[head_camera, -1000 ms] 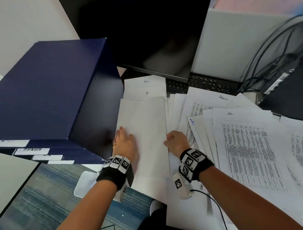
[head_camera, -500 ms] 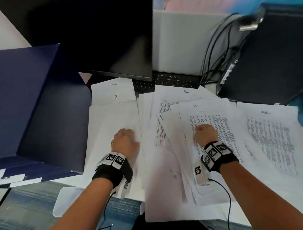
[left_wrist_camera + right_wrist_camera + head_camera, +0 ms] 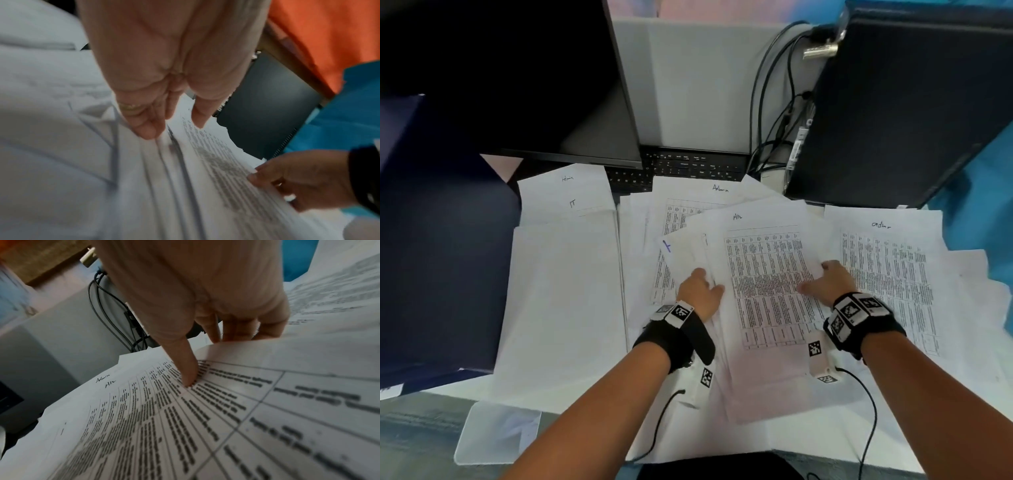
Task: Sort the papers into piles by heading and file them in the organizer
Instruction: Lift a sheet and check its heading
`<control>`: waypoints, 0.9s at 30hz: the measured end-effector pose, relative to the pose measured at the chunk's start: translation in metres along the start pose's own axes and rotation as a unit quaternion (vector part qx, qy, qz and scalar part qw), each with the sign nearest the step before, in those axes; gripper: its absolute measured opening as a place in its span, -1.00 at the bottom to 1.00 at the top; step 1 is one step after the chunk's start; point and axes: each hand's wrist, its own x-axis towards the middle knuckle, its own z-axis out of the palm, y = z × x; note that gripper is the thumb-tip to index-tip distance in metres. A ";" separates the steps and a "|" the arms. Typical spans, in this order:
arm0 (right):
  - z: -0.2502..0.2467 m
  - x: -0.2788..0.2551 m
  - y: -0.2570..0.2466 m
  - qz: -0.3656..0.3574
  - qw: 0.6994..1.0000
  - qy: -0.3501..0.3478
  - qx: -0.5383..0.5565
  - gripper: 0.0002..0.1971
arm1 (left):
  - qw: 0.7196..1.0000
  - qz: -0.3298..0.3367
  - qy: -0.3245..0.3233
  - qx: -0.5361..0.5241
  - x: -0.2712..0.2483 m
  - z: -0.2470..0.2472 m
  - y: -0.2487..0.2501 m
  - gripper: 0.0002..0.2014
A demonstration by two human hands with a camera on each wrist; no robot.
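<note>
**Ana:** Papers [image 3: 763, 291] are what both hands are on, the printed bunch with "HR" written at the top. It lies in the middle of the desk, close to the front edge, on top of other loose sheets.

**Ben:** How are the hands holding it?

**Ana:** The left hand [image 3: 698, 291] pinches the left edge, with fingers tucked under the sheets and the thumb on top. The right hand [image 3: 828, 282] does the same on the right edge: thumb pressed on the print, fingers curled under. I think one hand on each side keeps the bunch square so no sheet slips out.

**Ben:** What is around it?

**Ana:** A turned-over white pile [image 3: 565, 301] sits toward the left side of the desk. Sheets marked "Admin" and "IT" [image 3: 571, 195] peek out behind it. Another "Admin" sheet [image 3: 887, 274] lies toward the right edge. Maybe the headings are left showing so each pile is easy to tell apart.

**Ben:** And the organizer?

**Ana:** The big dark blue box [image 3: 441, 240] at the left edge may be it. I cannot tell for sure. A keyboard [image 3: 688, 166] and a monitor [image 3: 534, 85] stand at the back.
</note>
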 end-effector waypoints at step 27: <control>-0.010 0.038 0.016 -0.035 0.995 -0.092 0.027 -0.90 | 0.972 0.197 0.110 -0.063 -0.008 0.029 0.012 -0.75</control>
